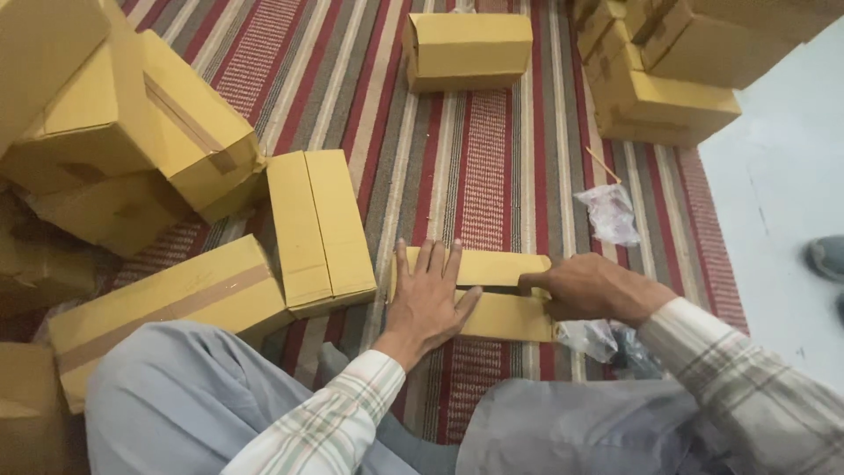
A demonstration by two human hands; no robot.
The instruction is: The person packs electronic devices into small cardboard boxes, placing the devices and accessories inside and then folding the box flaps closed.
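A small yellow-brown cardboard box [497, 268] lies on the striped rug just in front of my knees, its two top flaps meeting along a dark seam. My left hand [428, 297] rests flat on the box's left half, fingers spread. My right hand [580, 288] presses on the right end of the seam, fingers curled; whether it holds anything is hidden. Both sleeves are plaid.
Several closed cardboard boxes surround me: a pile at the left [132, 132], one beside the left hand [318, 230], one far ahead [468, 48], a stack at top right [668, 79]. Crumpled clear plastic bags [608, 213] lie right. The red striped rug [492, 158] meets pale floor [782, 176].
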